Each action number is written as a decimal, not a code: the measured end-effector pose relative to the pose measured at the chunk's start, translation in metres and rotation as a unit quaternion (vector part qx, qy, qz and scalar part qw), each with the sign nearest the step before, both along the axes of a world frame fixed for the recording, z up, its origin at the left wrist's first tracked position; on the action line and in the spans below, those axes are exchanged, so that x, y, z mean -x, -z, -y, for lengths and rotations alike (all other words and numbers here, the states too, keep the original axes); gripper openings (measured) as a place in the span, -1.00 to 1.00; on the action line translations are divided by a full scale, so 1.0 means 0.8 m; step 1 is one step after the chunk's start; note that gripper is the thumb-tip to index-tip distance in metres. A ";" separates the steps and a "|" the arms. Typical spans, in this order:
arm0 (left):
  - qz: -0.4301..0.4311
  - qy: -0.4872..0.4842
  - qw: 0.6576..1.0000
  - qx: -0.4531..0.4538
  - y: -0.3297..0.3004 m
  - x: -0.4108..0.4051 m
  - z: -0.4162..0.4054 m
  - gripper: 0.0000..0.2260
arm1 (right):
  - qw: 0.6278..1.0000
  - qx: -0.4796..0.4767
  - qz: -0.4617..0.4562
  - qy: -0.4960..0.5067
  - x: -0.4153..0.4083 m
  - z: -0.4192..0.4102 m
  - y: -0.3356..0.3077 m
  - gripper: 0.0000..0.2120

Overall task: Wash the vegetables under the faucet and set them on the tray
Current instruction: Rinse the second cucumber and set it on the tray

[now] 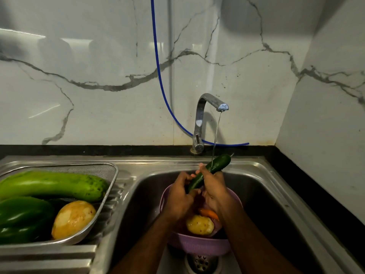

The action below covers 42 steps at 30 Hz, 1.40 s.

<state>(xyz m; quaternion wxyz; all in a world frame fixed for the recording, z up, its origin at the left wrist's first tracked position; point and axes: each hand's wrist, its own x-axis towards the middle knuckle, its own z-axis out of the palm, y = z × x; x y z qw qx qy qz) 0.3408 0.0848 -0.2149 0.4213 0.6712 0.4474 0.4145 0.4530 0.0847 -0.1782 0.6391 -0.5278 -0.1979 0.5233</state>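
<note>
A dark green cucumber (214, 168) slants up to the right over the sink, and a thin stream from the faucet (205, 117) falls on its upper half. My right hand (214, 187) grips its middle. My left hand (178, 196) holds its lower end. Below my hands a purple colander (199, 245) stands in the sink with a potato (199, 224) and a carrot (209, 213) inside. The metal mesh tray (107, 181) on the left drainboard holds a long light-green gourd (53, 186), a green bell pepper (23, 218) and a second potato (73, 219).
The steel sink basin (262, 204) has a drain (201, 263) at its near end. A blue hose (161, 80) hangs down the marble wall and lies behind the faucet. A black counter edge (308, 186) runs along the right.
</note>
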 end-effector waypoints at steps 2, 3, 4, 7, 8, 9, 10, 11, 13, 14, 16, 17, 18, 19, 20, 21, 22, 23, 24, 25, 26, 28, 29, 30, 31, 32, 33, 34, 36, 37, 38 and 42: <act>0.015 -0.039 0.999 -0.023 -0.001 -0.002 0.000 -0.74 | 1.000 0.014 0.004 -0.010 -0.005 0.003 0.000 -0.74; 0.039 -0.055 0.998 -0.019 -0.002 -0.005 -0.001 -0.74 | 1.000 0.021 0.009 -0.020 -0.009 0.006 0.000 -0.70; 0.068 -0.062 0.996 -0.005 -0.005 -0.008 0.000 -0.73 | 0.999 0.028 0.017 -0.027 -0.014 0.007 0.000 -0.65; 0.189 -0.054 0.977 0.079 -0.017 -0.019 0.005 -0.71 | 0.999 0.037 0.010 -0.016 -0.028 0.012 -0.003 -0.52; 0.232 -0.044 0.965 0.110 -0.020 -0.022 0.007 -0.71 | 0.999 0.030 -0.004 -0.009 -0.032 0.014 -0.005 -0.52; 0.272 -0.033 0.952 0.140 -0.022 -0.025 0.009 -0.71 | 1.000 0.022 -0.015 0.000 -0.035 0.015 -0.007 -0.53; 0.309 -0.020 0.936 0.169 -0.022 -0.027 0.010 -0.72 | 1.000 0.014 -0.025 0.009 -0.038 0.016 -0.008 -0.54; 0.344 -0.007 0.918 0.194 -0.022 -0.029 0.011 -0.73 | 0.999 0.007 -0.034 0.016 -0.041 0.017 -0.009 -0.56; 0.395 0.011 0.889 0.231 -0.023 -0.031 0.012 -0.75 | 0.998 -0.001 -0.056 0.025 -0.048 0.017 -0.008 -0.57; 0.409 0.011 0.880 0.241 -0.023 -0.032 0.013 -0.77 | 0.997 -0.003 -0.068 0.028 -0.050 0.018 -0.009 -0.57; 0.428 0.004 0.869 0.246 -0.024 -0.034 0.014 -0.81 | 0.996 -0.004 -0.088 0.029 -0.050 0.019 -0.011 -0.54; 0.433 -0.007 0.867 0.245 -0.025 -0.035 0.014 -0.83 | 0.995 -0.004 -0.094 0.029 -0.050 0.020 -0.011 -0.55; 0.434 -0.021 0.867 0.243 -0.025 -0.037 0.013 -0.84 | 0.995 -0.001 -0.096 0.032 -0.050 0.020 -0.011 -0.56; 0.431 -0.033 0.868 0.242 -0.024 -0.038 0.012 -0.85 | 0.995 0.002 -0.096 0.035 -0.050 0.020 -0.011 -0.57; 0.426 -0.038 0.871 0.243 -0.022 -0.037 0.011 -0.86 | 0.995 0.002 -0.097 0.037 -0.050 0.021 -0.012 -0.57; 0.423 -0.035 0.872 0.244 -0.022 -0.037 0.011 -0.86 | 0.994 0.003 -0.099 0.038 -0.051 0.022 -0.012 -0.57; 0.421 -0.029 0.873 0.245 -0.021 -0.037 0.010 -0.85 | 0.994 0.003 -0.102 0.040 -0.052 0.022 -0.011 -0.55; 0.423 -0.022 0.872 0.247 -0.020 -0.037 0.009 -0.85 | 0.994 -0.001 -0.103 0.043 -0.054 0.023 -0.013 -0.54; 0.426 -0.015 0.870 0.248 -0.019 -0.037 0.007 -0.85 | 0.994 -0.002 -0.102 0.046 -0.055 0.023 -0.014 -0.53; 0.428 -0.009 0.869 0.248 -0.018 -0.038 0.007 -0.85 | 0.994 -0.001 -0.101 0.050 -0.057 0.024 -0.013 -0.51; 0.426 -0.005 0.870 0.248 -0.016 -0.040 0.006 -0.86 | 0.994 0.001 -0.097 0.052 -0.059 0.025 -0.013 -0.50; 0.400 -0.012 0.884 0.242 -0.013 -0.043 0.007 -0.88 | 0.995 0.006 -0.086 0.056 -0.061 0.028 -0.013 -0.49; 0.376 -0.021 0.896 0.234 -0.012 -0.044 0.006 -0.90 | 0.995 0.007 -0.083 0.058 -0.060 0.031 -0.013 -0.49; 0.355 -0.034 0.906 0.227 -0.011 -0.045 0.005 -0.92 | 0.995 0.008 -0.077 0.058 -0.059 0.032 -0.014 -0.50; 0.334 -0.045 0.915 0.220 -0.011 -0.046 0.005 -0.94 | 0.995 0.005 -0.075 0.060 -0.058 0.034 -0.015 -0.51; 0.320 -0.056 0.921 0.216 -0.010 -0.046 0.004 -0.96 | 0.996 0.001 -0.068 0.058 -0.057 0.034 -0.016 -0.50; 0.304 -0.063 0.927 0.211 -0.009 -0.047 0.004 -0.97 | 0.996 -0.004 -0.062 0.057 -0.056 0.034 -0.017 -0.48; 0.291 -0.068 0.932 0.206 -0.009 -0.047 0.003 -0.96 | 0.997 -0.007 -0.051 0.056 -0.055 0.033 -0.016 -0.45; 0.277 -0.068 0.938 0.196 -0.010 -0.043 0.002 -0.97 | 0.997 -0.015 -0.039 0.060 -0.053 0.031 -0.015 -0.39; 0.282 -0.061 0.937 0.196 -0.011 -0.040 0.001 -0.95 | 0.997 -0.020 -0.040 0.060 -0.052 0.030 -0.015 -0.37; 0.296 -0.043 0.932 0.203 -0.012 -0.037 0.001 -0.92 | 0.997 -0.023 -0.039 0.056 -0.052 0.031 -0.016 -0.37; 0.315 0.083 0.908 0.263 -0.018 -0.026 0.004 -0.80 | 0.999 -0.029 -0.044 0.000 -0.051 0.035 -0.021 -0.50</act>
